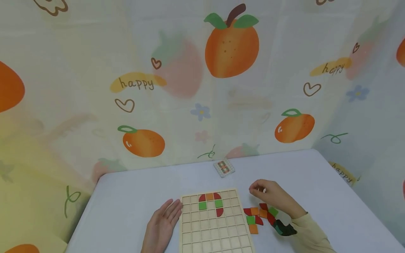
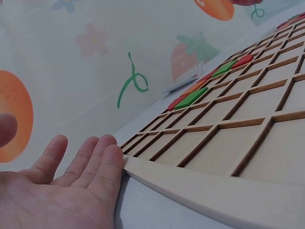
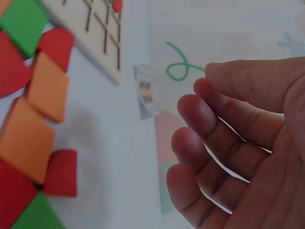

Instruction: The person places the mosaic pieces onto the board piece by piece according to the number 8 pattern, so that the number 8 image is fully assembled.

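Here, the left hand [image 1: 162, 223], fingers straight, touches the grid board [image 1: 214, 233] on the table [image 1: 120, 211]; loose tiles [image 1: 263, 213] separate it from the loosely curled, empty right hand's [image 1: 270, 194] sleeve [image 1: 311, 233].

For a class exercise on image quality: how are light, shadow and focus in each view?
Head view: muted light, no harsh glare on the wooden grid board; left wrist view: perspective enlarges the board's near squares; right wrist view: card stack blurred, soft grey shadow beside the orange tiles.
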`<state>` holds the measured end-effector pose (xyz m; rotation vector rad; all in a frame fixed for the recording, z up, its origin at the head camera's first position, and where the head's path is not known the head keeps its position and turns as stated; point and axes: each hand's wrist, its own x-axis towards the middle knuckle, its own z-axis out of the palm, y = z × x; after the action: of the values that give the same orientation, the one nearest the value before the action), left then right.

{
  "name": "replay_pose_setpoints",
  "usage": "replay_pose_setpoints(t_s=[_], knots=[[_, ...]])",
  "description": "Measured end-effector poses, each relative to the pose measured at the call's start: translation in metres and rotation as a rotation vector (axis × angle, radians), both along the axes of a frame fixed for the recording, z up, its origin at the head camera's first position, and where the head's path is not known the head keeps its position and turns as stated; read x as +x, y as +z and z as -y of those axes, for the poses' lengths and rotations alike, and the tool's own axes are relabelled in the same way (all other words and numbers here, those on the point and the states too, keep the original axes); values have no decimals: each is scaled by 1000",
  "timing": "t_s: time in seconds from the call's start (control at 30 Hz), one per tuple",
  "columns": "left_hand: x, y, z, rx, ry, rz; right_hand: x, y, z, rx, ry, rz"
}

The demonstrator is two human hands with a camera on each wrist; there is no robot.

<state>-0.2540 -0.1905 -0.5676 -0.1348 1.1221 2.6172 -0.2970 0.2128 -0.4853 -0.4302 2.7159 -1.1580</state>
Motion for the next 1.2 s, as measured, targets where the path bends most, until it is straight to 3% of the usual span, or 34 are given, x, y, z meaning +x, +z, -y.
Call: replay_pose_setpoints(t_s=[0.2, 0.47, 0.63, 0.83, 1.2], knots=[[1, 0, 2, 9, 6, 9, 10, -11, -5, -13, 19, 57], [1, 1, -1, 13, 6, 0, 17, -28, -3, 124, 35, 33], [1, 0, -1, 21, -3, -19, 23, -33, -4, 218, 76, -39], [1, 0, -1, 24, 2, -9, 29, -35, -3, 243, 99, -107], [0, -1, -1, 10, 7, 2, 35, -35, 1, 313, 62, -193]])
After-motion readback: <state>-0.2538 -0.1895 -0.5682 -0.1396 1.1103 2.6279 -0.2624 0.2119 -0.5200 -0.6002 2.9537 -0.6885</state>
